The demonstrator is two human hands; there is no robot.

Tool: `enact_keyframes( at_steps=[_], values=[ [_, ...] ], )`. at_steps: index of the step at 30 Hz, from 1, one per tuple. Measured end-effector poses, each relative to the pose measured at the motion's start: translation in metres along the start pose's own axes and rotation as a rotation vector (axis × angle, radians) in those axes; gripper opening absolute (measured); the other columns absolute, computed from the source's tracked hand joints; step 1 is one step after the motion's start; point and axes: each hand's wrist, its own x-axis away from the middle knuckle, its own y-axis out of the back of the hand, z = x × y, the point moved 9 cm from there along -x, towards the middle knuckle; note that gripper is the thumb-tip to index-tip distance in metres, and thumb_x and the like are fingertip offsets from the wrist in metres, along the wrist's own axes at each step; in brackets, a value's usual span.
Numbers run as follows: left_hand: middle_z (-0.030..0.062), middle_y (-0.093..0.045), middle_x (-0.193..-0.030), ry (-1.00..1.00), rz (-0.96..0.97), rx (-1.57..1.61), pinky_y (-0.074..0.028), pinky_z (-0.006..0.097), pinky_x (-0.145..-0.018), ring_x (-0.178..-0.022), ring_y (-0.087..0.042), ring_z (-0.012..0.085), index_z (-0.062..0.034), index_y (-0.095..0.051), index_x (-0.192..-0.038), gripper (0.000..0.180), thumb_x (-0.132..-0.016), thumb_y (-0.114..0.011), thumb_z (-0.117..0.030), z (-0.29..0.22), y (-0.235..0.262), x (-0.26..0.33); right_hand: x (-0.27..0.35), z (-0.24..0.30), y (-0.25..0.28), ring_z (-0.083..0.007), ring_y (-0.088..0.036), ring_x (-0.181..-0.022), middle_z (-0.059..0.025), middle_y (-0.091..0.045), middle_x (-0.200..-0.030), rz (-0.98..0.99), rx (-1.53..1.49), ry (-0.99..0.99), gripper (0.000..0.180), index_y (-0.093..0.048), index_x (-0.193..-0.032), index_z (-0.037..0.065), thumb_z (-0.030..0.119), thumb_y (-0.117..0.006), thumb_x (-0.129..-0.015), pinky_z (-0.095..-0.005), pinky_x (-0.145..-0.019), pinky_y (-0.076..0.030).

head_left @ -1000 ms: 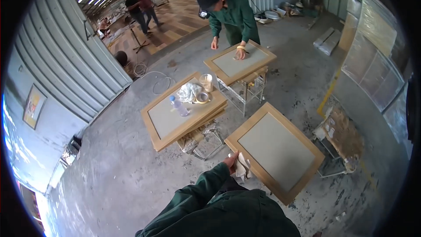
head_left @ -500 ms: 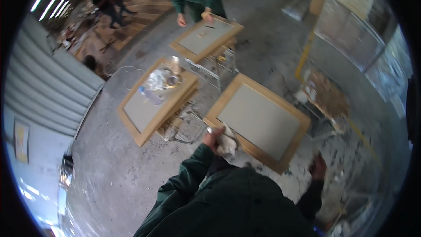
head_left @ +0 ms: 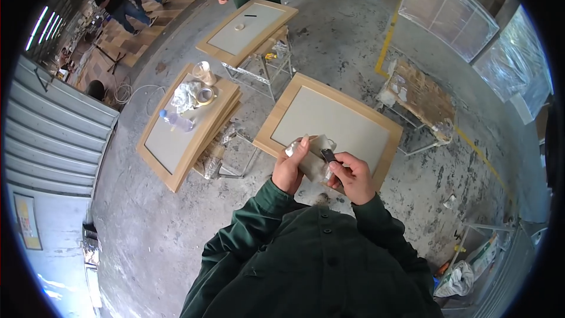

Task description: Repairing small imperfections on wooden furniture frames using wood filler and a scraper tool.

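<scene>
Both hands on the rag, above the panel's near edge.

Your left hand pinches the grey rag; your right hand closes on it and a small dark tool. Likely soft, light, floppy: grip by bunched folds over the wood-framed panel.

the rag is grey-brown. the tool is black. the panel is pale grey with a light wood edge. the sleeves are dark green. the floor is grey with a yellow line.
</scene>
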Motion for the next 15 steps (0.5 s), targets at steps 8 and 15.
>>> enact_keyframes(
  at_steps=[8, 15],
  values=[
    [0.0076, -0.060, -0.101, 0.018, 0.149, -0.084, -0.046, 0.028, -0.081, -0.090, -0.057, 0.0149, 0.0000, -0.050, -0.118, 0.038, -0.094, -0.050, -0.030, 0.004, 0.007, 0.004, -0.005, 0.028, -0.015, -0.0160, -0.055, -0.047, -0.0093, -0.052, -0.071, -0.020, 0.330, 0.289, 0.006, -0.056, -0.087, -0.004, 0.000, -0.055, -0.084, -0.0273, -0.044, -0.043],
    [0.0055, -0.061, -0.099, 0.017, 0.122, -0.214, -0.048, 0.024, -0.075, -0.086, -0.059, 0.0117, 0.0000, -0.055, -0.115, 0.028, -0.093, -0.052, -0.017, 0.014, 0.006, 0.008, -0.002, 0.026, -0.016, -0.0181, -0.058, -0.048, -0.0111, -0.053, -0.072, -0.008, 0.411, 0.291, 0.005, -0.057, -0.086, -0.003, 0.001, -0.055, -0.083, -0.0286, -0.045, -0.044]
  ],
)
